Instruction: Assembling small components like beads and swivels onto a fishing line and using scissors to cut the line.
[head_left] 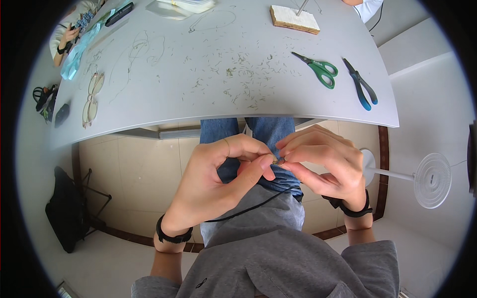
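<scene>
Two bare hands meet above the person's lap, below the near edge of the grey table (149, 109). Left hand (213, 184) and right hand (323, 166) each pinch narrowly on a tiny brownish bead-like piece (276, 160) between thumb and fingertips. A thin black cord (248, 209) trails from the pinch across the grey shirt toward the left wrist. On the table, well apart from the hands, lie green-handled scissors (318, 68), blue-handled pliers (361, 84), scattered wire clippings (238, 74) and a pale wooden block (294, 19).
</scene>
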`<action>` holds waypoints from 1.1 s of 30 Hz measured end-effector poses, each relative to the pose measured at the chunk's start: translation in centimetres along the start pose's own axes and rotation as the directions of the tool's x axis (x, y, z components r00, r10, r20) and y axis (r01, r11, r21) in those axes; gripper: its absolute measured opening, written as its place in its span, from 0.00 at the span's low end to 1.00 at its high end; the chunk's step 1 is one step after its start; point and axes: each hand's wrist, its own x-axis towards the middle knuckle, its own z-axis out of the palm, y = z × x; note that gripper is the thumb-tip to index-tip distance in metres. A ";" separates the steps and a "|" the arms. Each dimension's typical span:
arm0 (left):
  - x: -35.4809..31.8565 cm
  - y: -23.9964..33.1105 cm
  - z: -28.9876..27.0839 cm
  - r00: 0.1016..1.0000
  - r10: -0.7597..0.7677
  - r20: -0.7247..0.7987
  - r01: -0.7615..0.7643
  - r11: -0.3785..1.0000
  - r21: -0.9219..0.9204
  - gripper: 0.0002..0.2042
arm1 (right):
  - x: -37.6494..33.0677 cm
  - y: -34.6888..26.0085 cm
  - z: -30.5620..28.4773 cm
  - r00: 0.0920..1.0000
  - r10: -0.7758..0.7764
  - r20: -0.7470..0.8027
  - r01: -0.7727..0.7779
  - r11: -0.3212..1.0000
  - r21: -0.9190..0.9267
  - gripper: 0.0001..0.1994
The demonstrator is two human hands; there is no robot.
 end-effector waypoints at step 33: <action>0.7 -0.2 0.2 0.999 0.016 0.052 -0.017 1.000 0.020 0.06 | 0.8 0.1 -1.0 0.986 -0.107 0.125 0.118 0.990 -0.078 0.08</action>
